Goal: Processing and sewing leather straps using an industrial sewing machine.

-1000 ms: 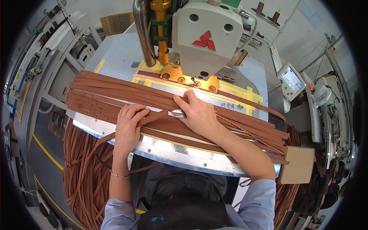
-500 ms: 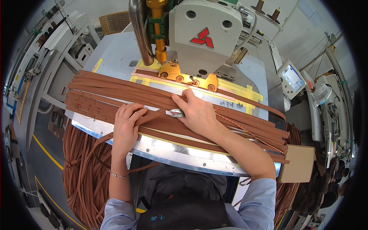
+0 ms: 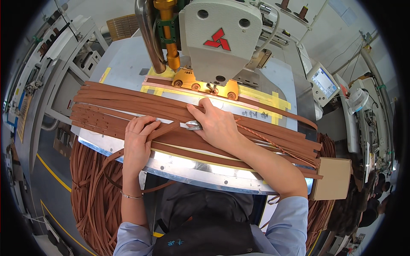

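My left hand (image 3: 136,141) is closed on a narrow brown strap (image 3: 165,129), pinching it near its end; the strap loops down past the table's front edge. Within my right hand (image 3: 218,127) sits a pair of small metal snips (image 3: 194,125), blades pointing left toward the strap's end. My right thumb and forefinger reach over the brown strips (image 3: 141,99) that lie in long rows across the table. Some strips at the left have small holes. The right palm hides most of the snips' handles.
A sewing machine head (image 3: 222,38) stands behind the strips, over a yellow roller guide (image 3: 184,78) taped to the metal table (image 3: 200,173). Big bundles of brown strips (image 3: 92,196) hang at the left front. A cardboard box (image 3: 332,179) and a control screen (image 3: 325,83) are at right.
The view has shifted slightly, so the machine sits a little further left and higher. Both hands keep nearly the same place over the strips, with the same grip.
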A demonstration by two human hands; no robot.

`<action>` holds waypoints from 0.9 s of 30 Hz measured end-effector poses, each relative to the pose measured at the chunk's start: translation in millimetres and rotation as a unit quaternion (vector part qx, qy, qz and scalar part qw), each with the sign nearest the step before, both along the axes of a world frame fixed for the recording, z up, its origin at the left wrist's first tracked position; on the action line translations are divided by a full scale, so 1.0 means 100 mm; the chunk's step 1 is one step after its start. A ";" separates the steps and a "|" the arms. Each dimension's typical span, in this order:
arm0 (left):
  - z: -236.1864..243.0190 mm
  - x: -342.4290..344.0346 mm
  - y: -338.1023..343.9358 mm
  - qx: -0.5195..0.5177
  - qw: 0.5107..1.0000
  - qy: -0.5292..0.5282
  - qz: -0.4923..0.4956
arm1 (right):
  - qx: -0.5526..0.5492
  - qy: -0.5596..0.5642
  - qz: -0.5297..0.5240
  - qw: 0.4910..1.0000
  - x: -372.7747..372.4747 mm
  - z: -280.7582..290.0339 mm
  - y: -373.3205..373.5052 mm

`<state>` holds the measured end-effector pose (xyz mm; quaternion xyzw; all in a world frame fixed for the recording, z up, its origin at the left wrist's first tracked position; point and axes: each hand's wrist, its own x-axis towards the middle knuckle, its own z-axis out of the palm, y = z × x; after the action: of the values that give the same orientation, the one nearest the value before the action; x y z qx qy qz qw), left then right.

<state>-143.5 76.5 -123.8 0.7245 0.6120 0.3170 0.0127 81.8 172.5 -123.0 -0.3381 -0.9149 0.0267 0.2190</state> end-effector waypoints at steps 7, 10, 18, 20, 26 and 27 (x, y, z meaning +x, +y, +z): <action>0.00 0.01 0.03 0.003 1.000 -0.006 0.002 | -0.007 0.005 -0.001 1.000 0.00 0.00 0.01; 0.01 0.01 0.03 0.007 1.000 -0.003 0.001 | 0.006 0.010 0.000 1.000 0.00 -0.01 0.02; 0.00 0.03 0.03 0.002 1.000 -0.012 0.001 | 0.005 0.021 0.016 1.000 0.02 0.01 0.02; -0.01 0.03 0.03 0.000 1.000 -0.016 0.003 | 0.007 0.019 0.013 1.000 0.00 -0.01 0.02; 0.00 0.03 0.03 0.009 1.000 -0.007 0.005 | 0.012 0.010 0.005 1.000 0.01 -0.02 0.04; 0.00 0.03 0.03 0.006 1.000 -0.012 0.006 | 0.010 0.004 -0.001 1.000 0.00 -0.03 0.04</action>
<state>-140.2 79.5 -124.2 0.7170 0.6144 0.3290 0.0139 82.1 176.3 -125.6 -0.3364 -0.9140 0.0192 0.2261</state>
